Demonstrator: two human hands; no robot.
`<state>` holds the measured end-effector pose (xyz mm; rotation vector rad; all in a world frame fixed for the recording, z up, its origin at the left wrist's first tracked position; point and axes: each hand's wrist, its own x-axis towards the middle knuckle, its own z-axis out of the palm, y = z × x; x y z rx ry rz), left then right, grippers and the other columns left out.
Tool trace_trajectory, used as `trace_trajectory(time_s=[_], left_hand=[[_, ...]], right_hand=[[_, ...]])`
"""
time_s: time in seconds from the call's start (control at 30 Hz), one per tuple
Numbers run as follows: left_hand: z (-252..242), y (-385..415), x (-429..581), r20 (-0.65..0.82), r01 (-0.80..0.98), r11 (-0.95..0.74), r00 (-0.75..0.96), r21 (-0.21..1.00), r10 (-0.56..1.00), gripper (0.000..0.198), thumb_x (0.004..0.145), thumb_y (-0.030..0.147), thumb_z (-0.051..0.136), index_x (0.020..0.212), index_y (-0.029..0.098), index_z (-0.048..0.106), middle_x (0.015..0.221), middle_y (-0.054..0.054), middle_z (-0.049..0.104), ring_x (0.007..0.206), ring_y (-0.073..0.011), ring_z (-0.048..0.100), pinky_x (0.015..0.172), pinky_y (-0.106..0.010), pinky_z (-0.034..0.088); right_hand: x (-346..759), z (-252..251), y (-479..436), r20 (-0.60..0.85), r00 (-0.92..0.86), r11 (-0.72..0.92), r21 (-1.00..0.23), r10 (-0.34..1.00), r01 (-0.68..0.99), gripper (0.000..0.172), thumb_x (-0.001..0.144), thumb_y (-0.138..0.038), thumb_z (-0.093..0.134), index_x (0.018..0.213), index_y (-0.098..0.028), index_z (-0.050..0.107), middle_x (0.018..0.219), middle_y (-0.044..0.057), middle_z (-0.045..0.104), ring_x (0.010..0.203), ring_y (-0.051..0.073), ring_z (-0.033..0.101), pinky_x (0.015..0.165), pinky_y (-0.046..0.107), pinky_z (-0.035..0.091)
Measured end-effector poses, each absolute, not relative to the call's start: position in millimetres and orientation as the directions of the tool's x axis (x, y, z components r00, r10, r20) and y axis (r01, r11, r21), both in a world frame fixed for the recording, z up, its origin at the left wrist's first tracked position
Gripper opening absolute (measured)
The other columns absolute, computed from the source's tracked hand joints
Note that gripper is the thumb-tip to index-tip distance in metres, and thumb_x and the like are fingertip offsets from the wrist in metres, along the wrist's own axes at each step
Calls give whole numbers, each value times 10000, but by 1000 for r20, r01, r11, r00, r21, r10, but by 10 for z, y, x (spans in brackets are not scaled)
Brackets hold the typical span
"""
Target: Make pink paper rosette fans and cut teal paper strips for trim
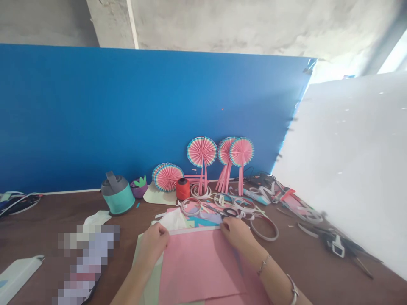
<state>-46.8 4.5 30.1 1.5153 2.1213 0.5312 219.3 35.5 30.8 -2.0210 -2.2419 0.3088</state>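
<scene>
A pink paper sheet (pixel 199 264) lies on the brown table (pixel 51 216) right in front of me. My left hand (pixel 153 242) pinches its top left corner, fingers closed on the folded edge. At the top right corner, my right hand (pixel 235 232) pinches that same edge, a bracelet on its wrist. A white strip runs along the sheet's top edge between both hands. Under the pink sheet lies pale green paper (pixel 151 288).
Pink paper fans (pixel 202 151) stand against a blue board (pixel 127 114), another fan (pixel 167 176) lies flat. A teal jug (pixel 118 195), a red thread spool (pixel 182 189), tape rings (pixel 263 226), scissors (pixel 229 212) and scraps crowd the table. A white board (pixel 349 161) leans on the right.
</scene>
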Motion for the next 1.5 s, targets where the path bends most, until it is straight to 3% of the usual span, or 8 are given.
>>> trace_trajectory(time_s=[0.6, 1.5], left_hand=[[301, 63, -445, -120, 827, 289, -265, 483, 957, 165, 753, 130, 466, 634, 219, 538, 727, -42, 723, 750, -219, 676, 616, -271, 384], [343, 56, -402, -100, 853, 264, -245, 449, 964, 194, 751, 93, 457, 615, 229, 482, 724, -29, 704, 764, -202, 651, 603, -256, 365]], right_hand=[[2161, 331, 327, -95, -88, 69, -194, 992, 979, 247, 912, -202, 444, 893, -143, 683, 978, 139, 698, 936, 239, 645, 713, 285, 394], [2106, 360, 269, -76, -62, 52, -121, 995, 991, 271, 934, -218, 419, 998, -152, 674, 1032, 152, 693, 953, 271, 671, 701, 312, 451]])
